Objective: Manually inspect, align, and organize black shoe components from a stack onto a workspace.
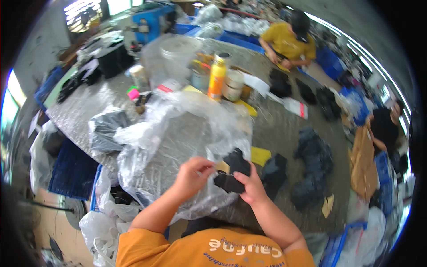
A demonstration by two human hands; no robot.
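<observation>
My right hand [252, 183] grips black cut pieces [237, 163] that look like fabric, thumb pressed on top. They are held over the table, one part pointing up and another out to the left. Just left of them, my left hand [194, 174] has its fingers pinched together; whatever is between them is too small to make out. A small tan patch [222, 167] shows between the hands beside the black pieces. Beneath both hands spreads a crumpled clear plastic sheet [178, 140]. A yellow piece [260, 155] and another black piece [274, 172] lie right of my right hand.
A heap of black pieces [313, 158] lies farther right on the table. Beyond the plastic stand a yellow spray can [217, 76], a jar [233, 84] and a clear bucket [179, 55]. A grey bag [106, 127] sits left. Two other people [289, 42] work across and to the right.
</observation>
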